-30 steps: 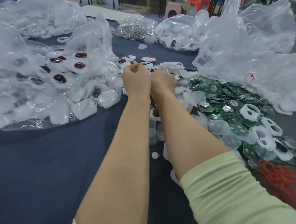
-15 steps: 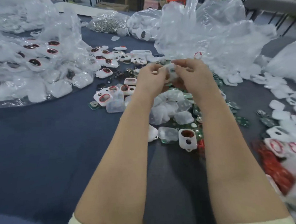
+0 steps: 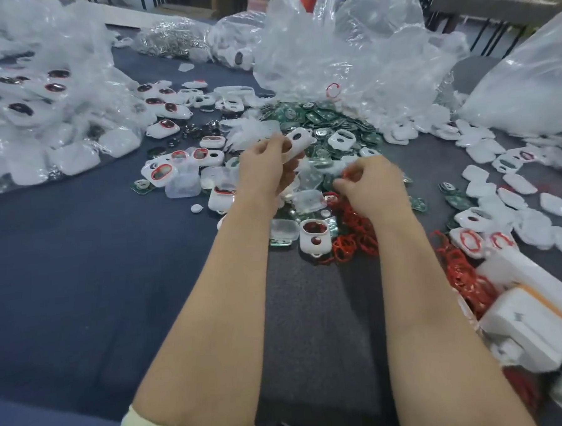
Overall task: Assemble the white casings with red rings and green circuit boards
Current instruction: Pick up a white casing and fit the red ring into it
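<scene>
My left hand [image 3: 266, 168] grips a white casing [image 3: 297, 143] with an oval hole, raised above the table. My right hand [image 3: 371, 183] is lower and to the right, its fingers curled and pinching a thin red ring [image 3: 344, 176] above the pile of red rings [image 3: 354, 238]. Green circuit boards [image 3: 317, 118] lie heaped behind the hands. A white casing with a red ring in it [image 3: 314, 236] lies between my forearms.
Finished casings with red rings [image 3: 172, 160] are scattered at the left, and more sit in a clear plastic bag [image 3: 39, 105]. Crumpled clear bags [image 3: 356, 55] rise at the back. Loose white casing halves [image 3: 512, 184] and white foam blocks [image 3: 533, 323] fill the right side.
My hands have parted: the left keeps the white casing, the right has dropped toward the red rings and pinches one. The view has shifted a little.
</scene>
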The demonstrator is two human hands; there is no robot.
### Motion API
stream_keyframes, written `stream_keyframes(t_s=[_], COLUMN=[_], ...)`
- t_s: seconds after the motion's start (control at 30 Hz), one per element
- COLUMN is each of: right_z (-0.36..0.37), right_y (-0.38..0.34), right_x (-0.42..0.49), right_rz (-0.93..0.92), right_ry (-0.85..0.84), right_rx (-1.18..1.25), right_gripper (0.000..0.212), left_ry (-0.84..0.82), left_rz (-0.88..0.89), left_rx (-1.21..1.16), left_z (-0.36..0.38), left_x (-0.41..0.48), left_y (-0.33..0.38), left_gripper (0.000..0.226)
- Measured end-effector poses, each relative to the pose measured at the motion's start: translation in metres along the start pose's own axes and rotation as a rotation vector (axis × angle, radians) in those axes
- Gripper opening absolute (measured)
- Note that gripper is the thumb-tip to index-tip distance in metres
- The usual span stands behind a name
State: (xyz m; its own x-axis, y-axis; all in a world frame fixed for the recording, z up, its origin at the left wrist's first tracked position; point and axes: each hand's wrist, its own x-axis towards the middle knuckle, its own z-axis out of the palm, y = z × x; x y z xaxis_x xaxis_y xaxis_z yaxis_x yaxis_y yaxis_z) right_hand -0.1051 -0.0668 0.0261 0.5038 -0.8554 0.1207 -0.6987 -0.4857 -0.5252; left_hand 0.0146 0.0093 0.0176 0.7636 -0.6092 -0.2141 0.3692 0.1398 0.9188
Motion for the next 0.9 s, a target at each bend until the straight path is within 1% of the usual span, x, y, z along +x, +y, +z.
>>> stream_keyframes(t_s=[0.07, 0.1, 0.17, 0.23, 0.27, 0.3, 0.37, 0.4, 0.5, 0.57, 0.63, 0.73, 0.8, 0.9], right_z=[0.003, 0.005, 0.009, 0.016, 0.020, 0.024, 0.032, 0.036, 0.047, 0.049, 0.051, 0.053, 0.055, 0.057], right_y=[-0.007, -0.011, -0.023, -0.033, -0.038, -0.043, -0.049, -0.051, -0.052, -0.051, -0.051, -0.050, -0.049, -0.050], right_x=[0.004, 0.006, 0.011, 0.017, 0.019, 0.020, 0.020, 0.020, 0.020, 0.021, 0.022, 0.024, 0.025, 0.024], right_rz=[-0.098, -0.125, -0.102, -0.073, -0.068, -0.065, -0.068, -0.071, -0.119, -0.146, -0.154, -0.167, -0.176, -0.195], right_ry=[0.109, 0.126, 0.083, 0.040, 0.037, 0.043, 0.092, 0.133, 0.276, 0.331, 0.355, 0.361, 0.363, 0.375], right_rx=[0.147, 0.259, 0.583, 0.899, 0.985, 1.021, 1.008, 0.964, 0.735, 0.612, 0.555, 0.533, 0.544, 0.527], right_gripper=[0.023, 0.023, 0.027, 0.024, 0.022, 0.021, 0.023, 0.023, 0.014, 0.020, 0.027, 0.034, 0.037, 0.033], left_ry=[0.050, 0.074, 0.100, 0.089, 0.089, 0.098, 0.128, 0.139, 0.137, 0.113, 0.105, 0.109, 0.097, 0.097], left_rz=[0.040, 0.050, 0.037, 0.025, 0.036, 0.057, 0.125, 0.162, 0.225, 0.245, 0.274, 0.316, 0.328, 0.333], left_rx=[-0.011, -0.028, -0.110, -0.247, -0.287, -0.289, -0.209, -0.151, -0.026, 0.011, 0.064, 0.140, 0.124, 0.102], left_z=[-0.002, -0.003, -0.006, -0.008, -0.008, -0.008, -0.009, -0.009, -0.008, -0.006, -0.004, -0.003, -0.001, 0.002], left_x=[0.003, 0.005, 0.007, 0.008, 0.007, 0.007, 0.007, 0.008, 0.011, 0.013, 0.015, 0.014, 0.012, 0.010], left_y=[-0.002, -0.002, 0.000, 0.001, 0.001, 0.001, -0.001, -0.003, -0.007, -0.009, -0.011, -0.013, -0.012, -0.011], left_gripper=[0.025, 0.026, 0.024, 0.014, 0.010, 0.008, 0.008, 0.010, 0.012, 0.012, 0.016, 0.020, 0.020, 0.019])
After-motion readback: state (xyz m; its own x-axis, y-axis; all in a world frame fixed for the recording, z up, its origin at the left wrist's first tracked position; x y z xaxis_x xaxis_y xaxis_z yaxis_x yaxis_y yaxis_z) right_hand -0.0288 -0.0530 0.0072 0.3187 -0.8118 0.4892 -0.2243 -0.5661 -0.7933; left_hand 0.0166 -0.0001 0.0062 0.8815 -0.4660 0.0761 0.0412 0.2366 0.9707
